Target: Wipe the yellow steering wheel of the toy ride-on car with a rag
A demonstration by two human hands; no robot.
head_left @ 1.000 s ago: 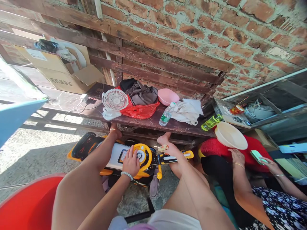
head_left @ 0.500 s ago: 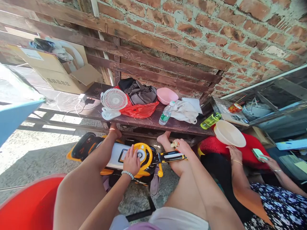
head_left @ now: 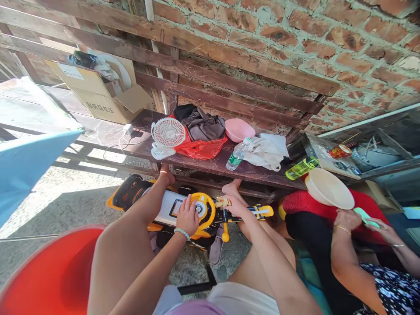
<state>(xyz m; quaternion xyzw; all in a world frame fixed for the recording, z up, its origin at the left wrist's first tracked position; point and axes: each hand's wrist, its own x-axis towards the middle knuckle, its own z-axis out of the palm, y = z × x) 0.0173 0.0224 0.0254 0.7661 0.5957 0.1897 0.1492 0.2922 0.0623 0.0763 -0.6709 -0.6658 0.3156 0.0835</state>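
Note:
Between my legs stands a yellow, white and black ride-on toy vehicle with a yellow steering wheel [head_left: 211, 215]. My left hand [head_left: 188, 216], a beaded bracelet at its wrist, lies on the left side of the wheel with its fingers stretched out. Just right of the wheel, my right hand [head_left: 233, 205] is closed on a small pale-yellow lumpy piece [head_left: 222, 201], whose kind I cannot make out. Below that hand a black and yellow toy arm [head_left: 262, 211] points right, and a yellow-knobbed lever [head_left: 225, 236] sticks down.
A dark wooden bench [head_left: 197, 164] holds a white fan [head_left: 169, 132], red bag [head_left: 205, 148], pink bowl [head_left: 239, 130], water bottle [head_left: 236, 155] and cardboard box [head_left: 98, 98]. At right, a seated person's hands [head_left: 348, 220] hold a green phone [head_left: 365, 216] near a cream basin [head_left: 329, 189].
My right hand has moved left with the pale piece, close to the steering wheel. My left hand stays on the wheel. The other person's hands have come together at the phone.

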